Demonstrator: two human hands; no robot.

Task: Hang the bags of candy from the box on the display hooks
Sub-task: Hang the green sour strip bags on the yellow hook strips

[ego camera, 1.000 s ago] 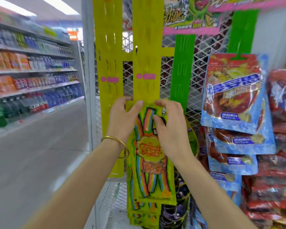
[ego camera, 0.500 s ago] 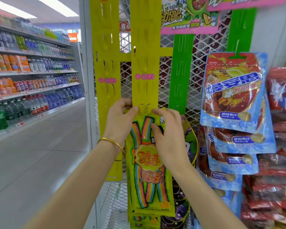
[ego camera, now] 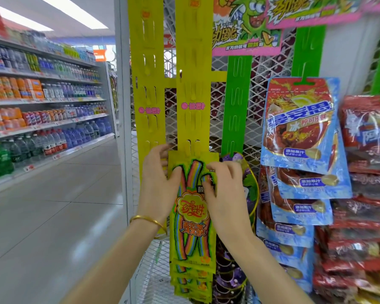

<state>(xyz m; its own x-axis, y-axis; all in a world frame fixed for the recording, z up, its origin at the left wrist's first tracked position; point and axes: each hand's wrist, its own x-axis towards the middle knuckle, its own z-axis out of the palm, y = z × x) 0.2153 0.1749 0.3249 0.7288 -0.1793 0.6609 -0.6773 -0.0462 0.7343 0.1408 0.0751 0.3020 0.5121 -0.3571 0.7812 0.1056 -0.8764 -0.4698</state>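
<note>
A yellow-green candy bag (ego camera: 191,218) with rainbow strips printed on it hangs flat against the right yellow hook strip (ego camera: 192,88), its top edge at a pair of strip tabs. My left hand (ego camera: 159,183) pinches the bag's upper left corner. My right hand (ego camera: 225,189) presses on its upper right part with fingertips on the front. Several matching bags (ego camera: 191,281) hang below it on the same strip. The box is not in view.
A second yellow strip (ego camera: 146,84) hangs bare to the left, a green strip (ego camera: 236,102) to the right. Blue-red bags (ego camera: 298,132) and red bags (ego camera: 366,194) hang at the right on white wire mesh (ego camera: 259,88). A drinks aisle (ego camera: 42,106) runs along the left.
The view has tilted up slightly. The bag's top edge now lies over the strip's tabs, and my hands have slid a little down its upper corners.
</note>
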